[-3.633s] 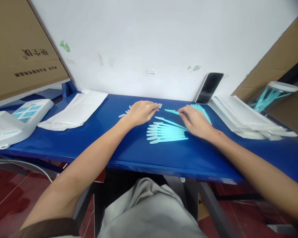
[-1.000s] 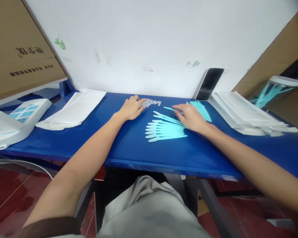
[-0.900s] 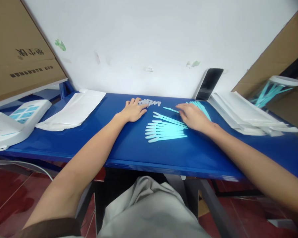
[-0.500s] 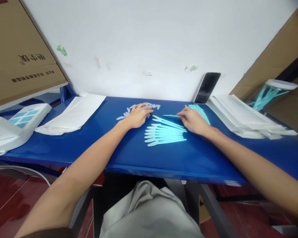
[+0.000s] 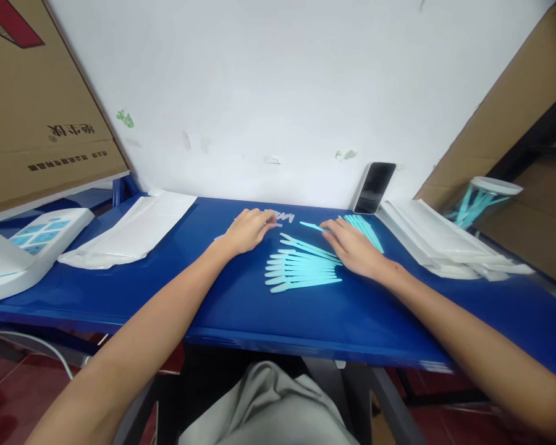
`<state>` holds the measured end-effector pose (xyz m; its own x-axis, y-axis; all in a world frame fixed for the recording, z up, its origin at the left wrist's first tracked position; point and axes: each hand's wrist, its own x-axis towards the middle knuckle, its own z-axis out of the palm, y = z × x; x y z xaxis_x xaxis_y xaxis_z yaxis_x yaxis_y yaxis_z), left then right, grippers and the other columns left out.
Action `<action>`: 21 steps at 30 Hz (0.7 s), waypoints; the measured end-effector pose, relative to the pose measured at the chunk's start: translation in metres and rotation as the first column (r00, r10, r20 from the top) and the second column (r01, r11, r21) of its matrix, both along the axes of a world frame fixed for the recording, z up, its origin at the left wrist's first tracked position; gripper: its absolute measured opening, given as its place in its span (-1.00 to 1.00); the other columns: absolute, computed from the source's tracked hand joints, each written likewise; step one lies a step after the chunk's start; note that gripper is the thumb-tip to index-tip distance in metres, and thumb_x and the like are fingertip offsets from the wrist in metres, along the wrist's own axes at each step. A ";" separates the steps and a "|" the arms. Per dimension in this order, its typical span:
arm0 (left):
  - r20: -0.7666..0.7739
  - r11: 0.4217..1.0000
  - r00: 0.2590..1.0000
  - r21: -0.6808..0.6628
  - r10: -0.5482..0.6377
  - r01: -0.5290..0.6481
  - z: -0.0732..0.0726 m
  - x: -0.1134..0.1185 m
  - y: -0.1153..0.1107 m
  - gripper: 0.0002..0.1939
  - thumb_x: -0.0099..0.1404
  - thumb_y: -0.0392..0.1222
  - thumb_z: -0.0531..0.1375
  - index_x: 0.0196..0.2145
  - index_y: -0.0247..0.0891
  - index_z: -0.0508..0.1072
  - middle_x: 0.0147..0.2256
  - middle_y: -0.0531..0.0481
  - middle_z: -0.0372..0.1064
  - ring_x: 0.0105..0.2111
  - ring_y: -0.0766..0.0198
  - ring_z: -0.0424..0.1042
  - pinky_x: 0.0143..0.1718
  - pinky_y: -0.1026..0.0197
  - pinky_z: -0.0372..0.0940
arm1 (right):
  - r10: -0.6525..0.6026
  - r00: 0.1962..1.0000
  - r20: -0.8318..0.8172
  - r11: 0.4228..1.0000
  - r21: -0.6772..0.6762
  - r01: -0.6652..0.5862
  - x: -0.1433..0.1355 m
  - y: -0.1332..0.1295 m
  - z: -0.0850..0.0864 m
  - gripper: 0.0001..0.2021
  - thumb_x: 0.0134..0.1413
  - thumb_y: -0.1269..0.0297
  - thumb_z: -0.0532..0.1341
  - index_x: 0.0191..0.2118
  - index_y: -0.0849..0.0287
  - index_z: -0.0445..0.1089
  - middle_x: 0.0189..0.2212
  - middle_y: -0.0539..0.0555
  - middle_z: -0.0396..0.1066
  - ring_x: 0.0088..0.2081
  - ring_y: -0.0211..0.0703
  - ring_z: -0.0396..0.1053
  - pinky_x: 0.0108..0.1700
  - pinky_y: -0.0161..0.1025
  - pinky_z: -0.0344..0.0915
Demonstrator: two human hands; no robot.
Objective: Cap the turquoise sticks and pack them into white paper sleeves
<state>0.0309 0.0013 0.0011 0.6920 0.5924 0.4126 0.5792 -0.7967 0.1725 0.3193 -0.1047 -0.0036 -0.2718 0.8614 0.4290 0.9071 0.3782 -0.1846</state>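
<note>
One turquoise stick (image 5: 310,225) pinched in our right hand (image 5: 349,246) | left hand (image 5: 248,231) half-curled at far white pieces (image 5: 285,217) | hold: we can't tell

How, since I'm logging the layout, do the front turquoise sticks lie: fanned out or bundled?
Fanned out: the front sticks spread at their left ends and converge toward the right.

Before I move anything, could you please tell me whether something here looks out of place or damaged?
The white wall bears green and pale patches, as if something was peeled off it, and the lettering on the left-hand cardboard appears upside down.
</note>
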 end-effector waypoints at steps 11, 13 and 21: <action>0.582 0.976 0.798 -0.034 -0.157 0.217 0.006 0.019 -0.018 -0.72 0.32 0.02 0.38 -0.17 -0.24 0.71 -0.29 -0.10 0.66 -0.36 0.24 0.54 -0.26 0.20 0.41 | 0.028 1.000 0.011 0.986 0.163 -0.029 -0.007 -0.010 0.013 -0.61 0.51 0.16 -0.03 0.12 0.13 0.50 -0.21 0.16 0.47 -0.23 0.01 0.45 -0.26 -0.11 0.29; 0.615 0.971 0.779 -0.091 -0.121 0.222 0.007 0.020 -0.019 -0.71 0.28 0.00 0.41 -0.17 -0.26 0.71 -0.30 -0.11 0.65 -0.38 0.25 0.53 -0.27 0.20 0.41 | 0.017 1.000 0.007 0.982 0.186 -0.018 -0.008 -0.012 0.014 -0.61 0.50 0.17 0.00 0.13 0.13 0.51 -0.22 0.16 0.46 -0.23 0.01 0.45 -0.26 -0.11 0.29; 0.632 0.930 0.773 -0.248 -0.056 0.270 0.004 0.026 -0.020 -0.68 0.24 0.01 0.42 -0.17 -0.27 0.72 -0.27 -0.14 0.66 -0.34 0.21 0.57 -0.26 0.18 0.44 | 0.008 1.000 0.012 0.971 0.239 -0.011 -0.010 -0.012 0.014 -0.61 0.48 0.18 0.05 0.17 0.16 0.53 -0.22 0.17 0.45 -0.22 0.00 0.46 -0.24 -0.13 0.31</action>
<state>0.0568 -0.0190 0.0055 0.4586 0.6616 0.5933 0.1334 -0.7113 0.6901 0.3095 -0.1163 0.0106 -0.2853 0.7312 0.6196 0.9046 0.4191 -0.0781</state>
